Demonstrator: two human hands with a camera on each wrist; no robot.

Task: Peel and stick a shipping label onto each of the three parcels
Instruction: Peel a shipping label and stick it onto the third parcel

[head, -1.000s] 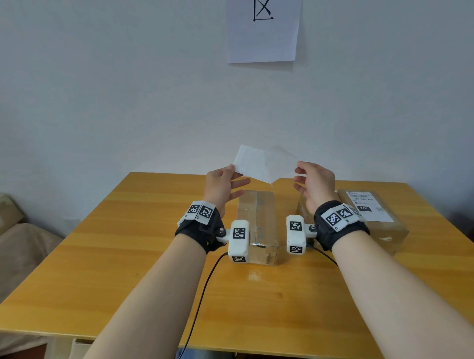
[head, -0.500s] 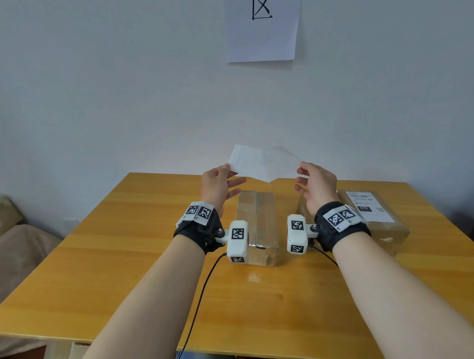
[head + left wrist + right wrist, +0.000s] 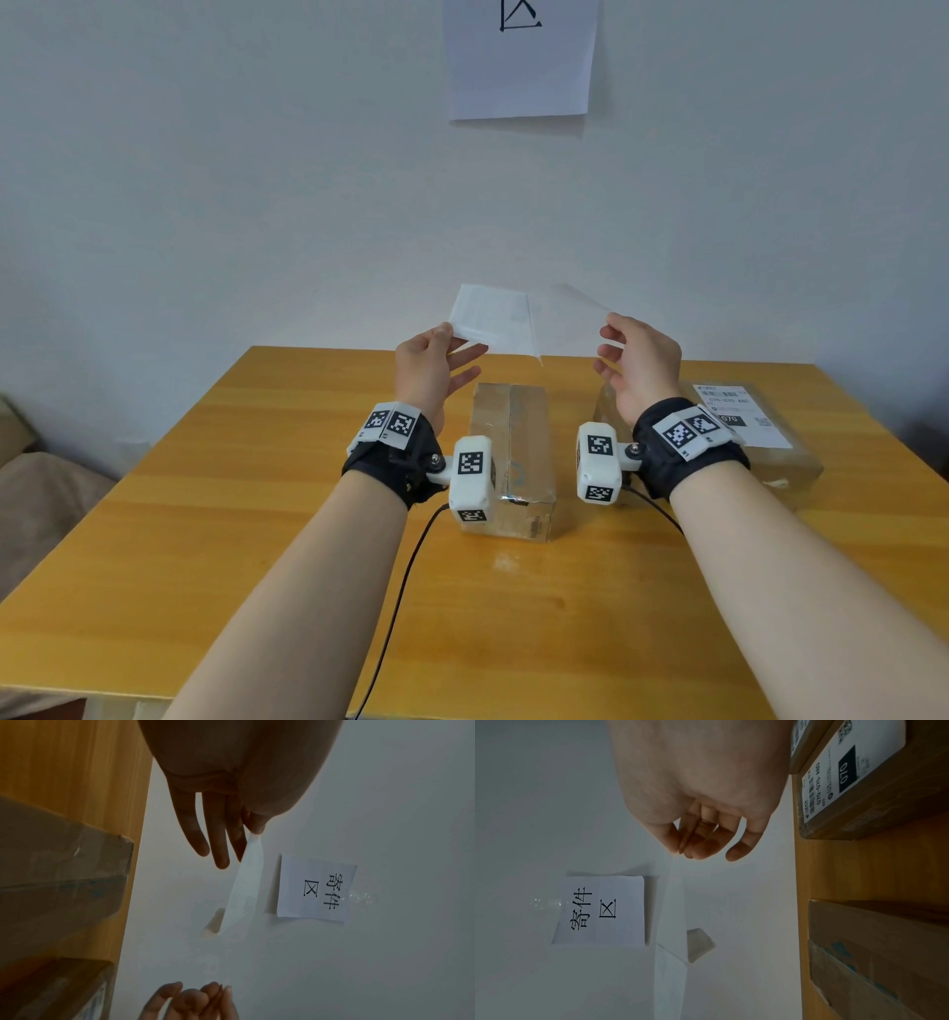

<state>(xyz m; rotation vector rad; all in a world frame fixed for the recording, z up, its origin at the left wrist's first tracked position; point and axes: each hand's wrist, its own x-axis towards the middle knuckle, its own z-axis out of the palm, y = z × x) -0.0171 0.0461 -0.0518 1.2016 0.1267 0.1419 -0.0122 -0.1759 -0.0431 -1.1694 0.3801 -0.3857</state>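
Above the table's far edge, my left hand (image 3: 451,329) pinches a corner of the white printed shipping label (image 3: 490,318). My right hand (image 3: 608,329) pinches the translucent backing sheet (image 3: 567,318). The two sheets still meet along a seam between my hands. The left wrist view shows thumb and finger of the left hand (image 3: 253,830) on the label (image 3: 246,882). A plain taped parcel (image 3: 513,442) lies below the sheets. At the right sits a labelled parcel (image 3: 775,462). A third parcel (image 3: 606,406), also labelled, is mostly hidden behind my right wrist.
The parcels rest on a wooden table (image 3: 257,514) set against a white wall. A paper sign (image 3: 518,56) hangs on that wall above. A black cable (image 3: 400,591) runs from my left wrist over the table's near edge. A beige cushion (image 3: 41,503) lies beside the table at the left.
The label and its backing have spread a little wider apart. Both hands stay at about the same height above the middle parcel.
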